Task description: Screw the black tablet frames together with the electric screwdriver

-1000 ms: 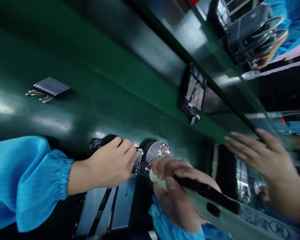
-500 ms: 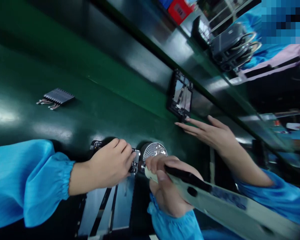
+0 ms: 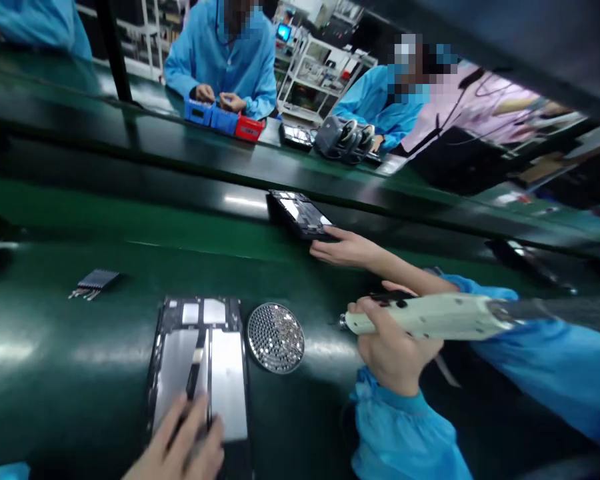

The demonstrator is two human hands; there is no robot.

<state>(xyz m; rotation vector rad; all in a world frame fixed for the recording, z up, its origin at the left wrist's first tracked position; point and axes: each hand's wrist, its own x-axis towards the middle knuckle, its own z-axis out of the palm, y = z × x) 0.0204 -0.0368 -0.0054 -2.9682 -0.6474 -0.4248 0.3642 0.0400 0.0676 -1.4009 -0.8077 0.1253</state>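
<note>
An opened tablet-like device lies back-up on the green bench, showing silver plates and a black strip. My left hand rests on its near end with the fingers stretched flat, holding nothing. My right hand is closed round a cream electric screwdriver, whose tip points left and hangs apart from the device. Between device and screwdriver sits a round perforated screw tray with several small screws.
A co-worker's hand reaches from the right onto a second device on the dark conveyor strip. A small comb-like part lies at the left. Across the line, people work beside blue and red boxes.
The view has swung up and levelled. My left hand slid from the device's top edge to its near end. The screwdriver lifted off and moved right. The co-worker's hand reached the second device.
</note>
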